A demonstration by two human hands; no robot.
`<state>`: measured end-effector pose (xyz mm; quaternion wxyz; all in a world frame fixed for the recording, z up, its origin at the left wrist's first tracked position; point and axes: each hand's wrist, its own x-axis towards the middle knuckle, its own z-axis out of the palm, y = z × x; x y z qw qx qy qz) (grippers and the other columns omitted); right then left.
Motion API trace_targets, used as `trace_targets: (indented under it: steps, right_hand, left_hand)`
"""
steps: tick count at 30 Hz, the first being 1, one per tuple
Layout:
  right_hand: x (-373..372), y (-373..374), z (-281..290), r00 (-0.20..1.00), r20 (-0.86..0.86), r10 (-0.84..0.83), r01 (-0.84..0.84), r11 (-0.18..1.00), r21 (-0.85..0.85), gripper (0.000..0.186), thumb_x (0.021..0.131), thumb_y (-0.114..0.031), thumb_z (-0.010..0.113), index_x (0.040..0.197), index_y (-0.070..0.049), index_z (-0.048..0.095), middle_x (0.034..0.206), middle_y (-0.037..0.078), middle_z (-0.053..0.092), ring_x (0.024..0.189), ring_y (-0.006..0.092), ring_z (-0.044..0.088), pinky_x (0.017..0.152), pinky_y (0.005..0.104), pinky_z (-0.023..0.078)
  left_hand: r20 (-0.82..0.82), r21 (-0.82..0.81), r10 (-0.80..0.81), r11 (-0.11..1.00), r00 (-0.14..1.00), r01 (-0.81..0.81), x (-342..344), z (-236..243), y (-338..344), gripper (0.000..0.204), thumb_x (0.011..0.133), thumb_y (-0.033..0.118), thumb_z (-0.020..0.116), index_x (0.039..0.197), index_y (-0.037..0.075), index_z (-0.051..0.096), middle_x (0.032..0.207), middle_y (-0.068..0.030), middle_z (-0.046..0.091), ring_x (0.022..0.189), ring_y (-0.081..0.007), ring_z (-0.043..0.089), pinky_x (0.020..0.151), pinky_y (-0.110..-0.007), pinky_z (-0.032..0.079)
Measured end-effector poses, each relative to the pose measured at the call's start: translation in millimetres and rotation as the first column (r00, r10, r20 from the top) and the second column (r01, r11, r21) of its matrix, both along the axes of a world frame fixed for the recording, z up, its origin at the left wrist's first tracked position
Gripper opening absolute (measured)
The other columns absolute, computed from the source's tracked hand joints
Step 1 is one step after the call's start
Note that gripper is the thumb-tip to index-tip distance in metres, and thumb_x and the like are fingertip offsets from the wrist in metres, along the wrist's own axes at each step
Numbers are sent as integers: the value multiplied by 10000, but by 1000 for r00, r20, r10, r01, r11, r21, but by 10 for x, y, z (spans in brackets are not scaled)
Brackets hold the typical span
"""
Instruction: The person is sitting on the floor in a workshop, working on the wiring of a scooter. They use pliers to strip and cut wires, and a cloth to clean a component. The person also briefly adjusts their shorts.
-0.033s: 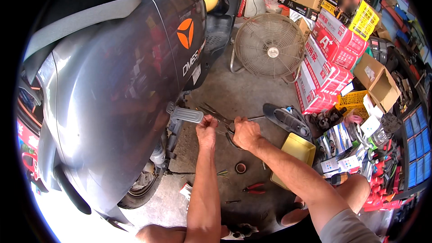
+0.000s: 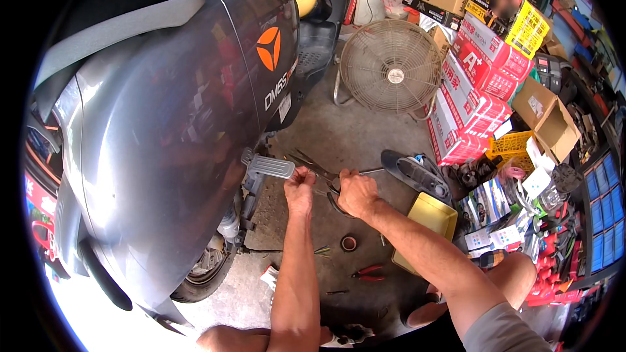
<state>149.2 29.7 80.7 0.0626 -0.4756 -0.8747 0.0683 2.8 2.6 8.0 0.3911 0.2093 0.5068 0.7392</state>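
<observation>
In front of me my left hand [image 2: 300, 189] is closed in a pinch on thin strands that look like wire, partly hidden by the fingers. It is beside the ribbed grey footrest [image 2: 270, 166] of a dark grey scooter [image 2: 169, 117]. My right hand [image 2: 357, 193] grips a dark scissors-like tool [image 2: 319, 169], whose long jaws point up and left past my left fingertips. A curved handle shows below the right fist. On the floor beneath lie a roll of tape [image 2: 349, 243], red-handled pliers [image 2: 370, 273] and short wire offcuts [image 2: 322, 251].
A round floor fan [image 2: 391, 65] stands ahead. To its right are stacked red-and-white boxes [image 2: 469, 107], an open carton [image 2: 548, 117] and a yellow basket [image 2: 512, 146]. Nearer are a dark plastic cover [image 2: 415, 173], a yellow tray [image 2: 435, 215] and blue drawers [image 2: 603, 208].
</observation>
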Motion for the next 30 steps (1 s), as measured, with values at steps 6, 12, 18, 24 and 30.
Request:
trace_targets:
  steps: [6, 12, 18, 24, 30]
  right_hand:
    - [27, 20, 5, 1000, -7, 9, -9, 1000, 10, 251, 774, -125, 547, 961, 39, 579, 899, 259, 649, 817, 388, 675, 732, 453, 550]
    - [38, 41, 11, 1000, -3, 26, -26, 999, 24, 259, 760, -121, 554, 962, 40, 585, 884, 256, 656, 809, 388, 676, 732, 452, 550]
    - [46, 60, 26, 999, 10, 32, -32, 999, 14, 270, 756, -118, 554, 974, 38, 587, 878, 252, 660, 816, 388, 677, 741, 452, 547]
    - [36, 58, 66, 998, 57, 33, -32, 999, -21, 310, 778, -138, 548, 1034, 35, 567, 954, 260, 654, 844, 378, 679, 753, 447, 548]
    - [-132, 1, 159, 991, 130, -31, 40, 997, -64, 331, 794, -145, 537, 1077, 26, 557, 1019, 265, 643, 916, 366, 673, 784, 424, 546]
  left_hand:
    - [-20, 28, 5, 1000, 1000, -4, 16, -17, 6, 123, 826, -3, 646, 932, 40, 601, 778, 8, 582, 695, -95, 532, 653, -249, 418]
    - [-1, 25, 2, 1000, 1000, -2, 12, -33, 12, 115, 836, 4, 650, 936, 42, 607, 791, 9, 596, 689, -96, 538, 641, -246, 413]
    - [4, 29, 3, 1000, 1000, -3, 13, -11, 5, 109, 838, -8, 640, 929, 40, 606, 800, -3, 601, 695, -105, 544, 654, -252, 421]
    - [44, 50, 17, 999, 999, -19, 31, 15, -2, 122, 827, -31, 639, 922, 38, 606, 799, -8, 599, 702, -109, 547, 661, -251, 428]
    - [34, 47, 22, 999, 999, -24, 10, -9, 4, 121, 823, -25, 645, 922, 33, 607, 798, -11, 601, 707, -107, 551, 667, -251, 439]
